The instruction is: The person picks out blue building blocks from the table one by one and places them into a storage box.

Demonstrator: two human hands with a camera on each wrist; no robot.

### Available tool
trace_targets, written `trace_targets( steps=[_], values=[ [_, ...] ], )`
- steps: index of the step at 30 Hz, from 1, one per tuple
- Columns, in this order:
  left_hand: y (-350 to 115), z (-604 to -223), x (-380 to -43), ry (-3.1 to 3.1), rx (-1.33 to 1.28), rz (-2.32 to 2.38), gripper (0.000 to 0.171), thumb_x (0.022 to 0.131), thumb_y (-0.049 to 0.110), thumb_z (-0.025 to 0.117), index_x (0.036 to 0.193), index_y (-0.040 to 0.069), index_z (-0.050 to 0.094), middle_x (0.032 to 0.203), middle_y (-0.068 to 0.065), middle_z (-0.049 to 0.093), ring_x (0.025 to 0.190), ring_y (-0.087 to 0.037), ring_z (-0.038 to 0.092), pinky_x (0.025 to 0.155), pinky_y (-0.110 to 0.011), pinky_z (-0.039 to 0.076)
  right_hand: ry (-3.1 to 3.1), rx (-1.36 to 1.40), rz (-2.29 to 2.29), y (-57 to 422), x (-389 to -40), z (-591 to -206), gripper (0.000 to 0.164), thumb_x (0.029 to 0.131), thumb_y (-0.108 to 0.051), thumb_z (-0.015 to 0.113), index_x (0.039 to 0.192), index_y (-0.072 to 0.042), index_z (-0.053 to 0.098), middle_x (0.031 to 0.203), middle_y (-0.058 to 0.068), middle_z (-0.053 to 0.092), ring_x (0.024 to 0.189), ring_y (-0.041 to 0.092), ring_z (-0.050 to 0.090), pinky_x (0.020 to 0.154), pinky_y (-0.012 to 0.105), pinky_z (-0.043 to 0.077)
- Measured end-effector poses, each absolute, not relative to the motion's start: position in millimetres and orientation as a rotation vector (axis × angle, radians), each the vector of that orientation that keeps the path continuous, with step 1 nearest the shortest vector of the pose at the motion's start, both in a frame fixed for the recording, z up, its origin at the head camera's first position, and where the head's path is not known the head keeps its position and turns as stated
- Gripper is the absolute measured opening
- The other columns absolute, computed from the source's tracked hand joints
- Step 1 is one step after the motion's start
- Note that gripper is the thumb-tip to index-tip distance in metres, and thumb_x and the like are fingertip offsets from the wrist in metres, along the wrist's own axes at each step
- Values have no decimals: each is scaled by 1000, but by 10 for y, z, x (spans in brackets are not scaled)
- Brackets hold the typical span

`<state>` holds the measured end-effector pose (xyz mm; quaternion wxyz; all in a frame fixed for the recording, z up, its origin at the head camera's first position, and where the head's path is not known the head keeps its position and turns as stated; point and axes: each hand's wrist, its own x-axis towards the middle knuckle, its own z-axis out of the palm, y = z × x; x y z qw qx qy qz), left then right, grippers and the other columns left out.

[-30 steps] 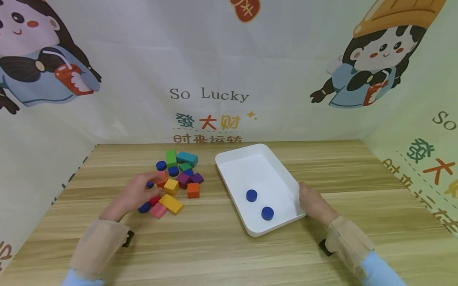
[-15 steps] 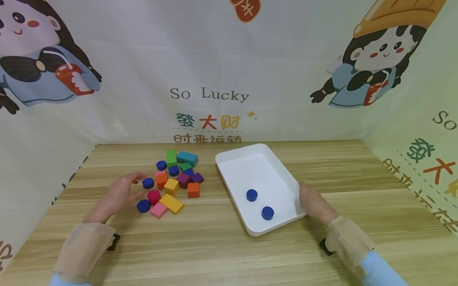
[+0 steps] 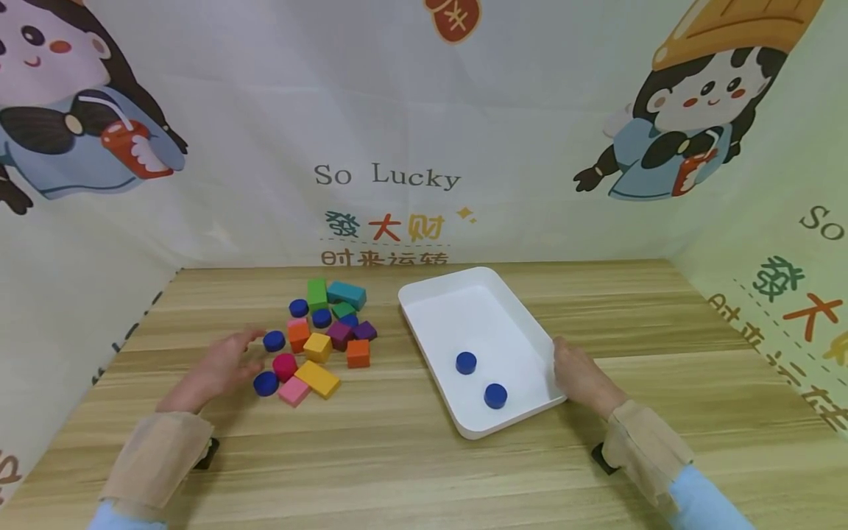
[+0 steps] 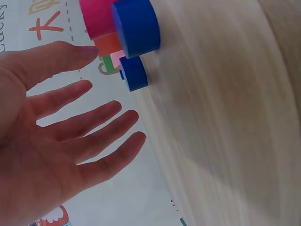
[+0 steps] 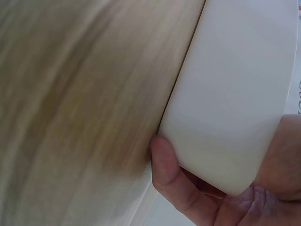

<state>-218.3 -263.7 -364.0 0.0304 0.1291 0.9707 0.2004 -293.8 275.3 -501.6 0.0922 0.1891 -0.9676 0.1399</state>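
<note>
My left hand hovers just left of the block pile, fingers spread and palm bare in the left wrist view. Nearest to it are a blue disc, a second blue disc and a crimson round block. With my right hand I grip the near right corner of the white tray; the right wrist view shows thumb and fingers pinching the tray's wall. Inside the tray lie two blue discs, one farther back and one nearer.
The pile also holds a yellow slab, a yellow cube, orange blocks, purple blocks, a green block and a teal block. Behind the wooden table hangs a printed cloth.
My left hand has drawn back leftward from the pile with its fingers spread, uncovering the blue disc, which stays on the table. The right hand and the tray have not moved.
</note>
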Motion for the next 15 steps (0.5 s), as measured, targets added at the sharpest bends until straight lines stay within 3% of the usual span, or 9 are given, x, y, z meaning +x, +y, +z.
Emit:
trace_targets(
  steps=[5,9,11,15],
  values=[
    [-2657,-3687,-2184,2968,430,562,47,78,6,61,115,-17,44,113,-43,49,97,-51,49,81,-62,45,-2880,588,486,2563,-2651,-4589,22,87,0,40,100,17,36,55,15,47,41,19,43,32,35,41],
    [-2670,-3707,-2179,2951,455,554,42,78,5,61,111,-17,47,107,-41,53,94,-49,52,79,-59,47,-2918,560,483,2360,-2404,-4209,18,80,10,43,95,19,39,55,16,47,41,20,44,33,34,43],
    [-2668,-3710,-2172,2948,470,552,38,78,4,60,109,-16,50,105,-39,55,92,-47,53,78,-58,48,-2909,576,485,2385,-2442,-4255,17,80,10,42,96,18,39,54,15,47,40,19,43,33,33,42],
    [-2660,-3713,-2150,2930,494,568,33,77,0,58,107,-13,55,103,-35,59,84,-39,55,73,-51,51,-2833,650,454,2620,-2732,-4697,17,86,2,38,96,16,36,52,13,45,39,16,40,30,30,38]
  ],
)
